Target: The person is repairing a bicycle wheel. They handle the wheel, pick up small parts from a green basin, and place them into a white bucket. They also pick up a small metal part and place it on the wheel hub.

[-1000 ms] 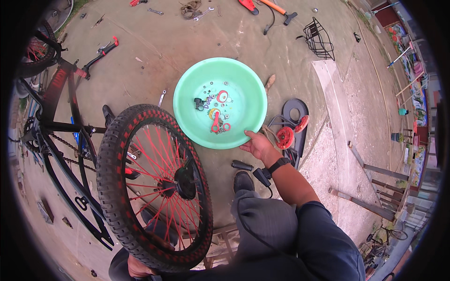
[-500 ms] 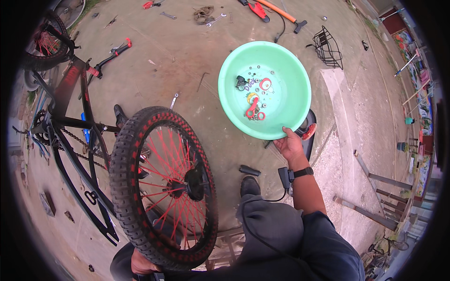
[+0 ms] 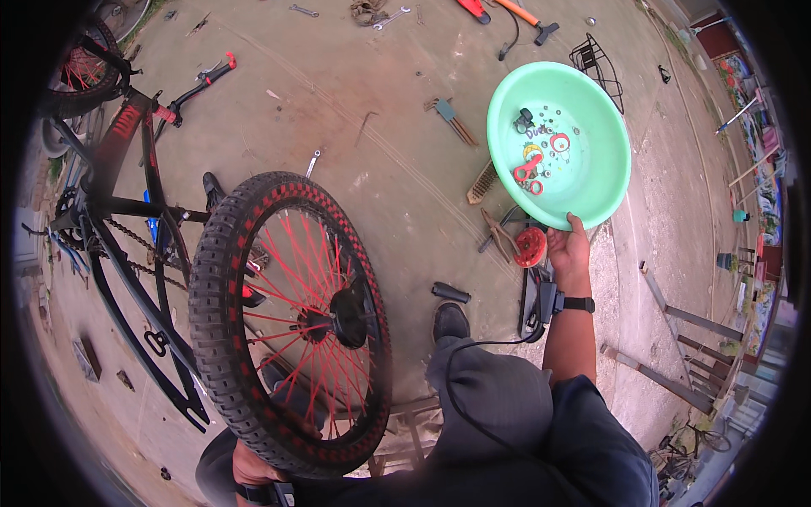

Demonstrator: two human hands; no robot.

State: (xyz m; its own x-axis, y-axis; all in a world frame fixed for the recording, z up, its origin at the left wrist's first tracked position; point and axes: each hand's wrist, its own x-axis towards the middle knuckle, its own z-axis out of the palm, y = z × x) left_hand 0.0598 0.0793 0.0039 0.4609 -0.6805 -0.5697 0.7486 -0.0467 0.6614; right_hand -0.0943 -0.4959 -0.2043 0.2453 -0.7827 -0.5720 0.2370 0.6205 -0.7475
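Observation:
My left hand [image 3: 253,465] is closed on the lower edge of a bicycle wheel [image 3: 211,338], which stands upright before my legs. The wheel has a black knobbly tyre, a red-patterned rim and red spokes. At the right, my right hand [image 3: 572,247] grips the near rim of a mint-green plastic basin [image 3: 604,118], with the thumb over the edge. Inside the basin lie a red-handled tool [image 3: 527,166], a small black part [image 3: 524,120] and several nuts or washers. Beside that hand are pliers [image 3: 501,235] and a red round part [image 3: 530,247].
A black bicycle frame [image 3: 110,169] fills the left side. Around the floor lie a hex key set [image 3: 452,121], a brush [image 3: 481,183], a wrench [image 3: 313,164], a black handlebar grip [image 3: 450,292], a wire basket [image 3: 598,72] and an orange pump [image 3: 524,19].
My right hand has shifted the basin right and slightly away, uncovering the hex key set, brush, pliers and red round part. The wheel has moved slightly left, with my left hand still on it.

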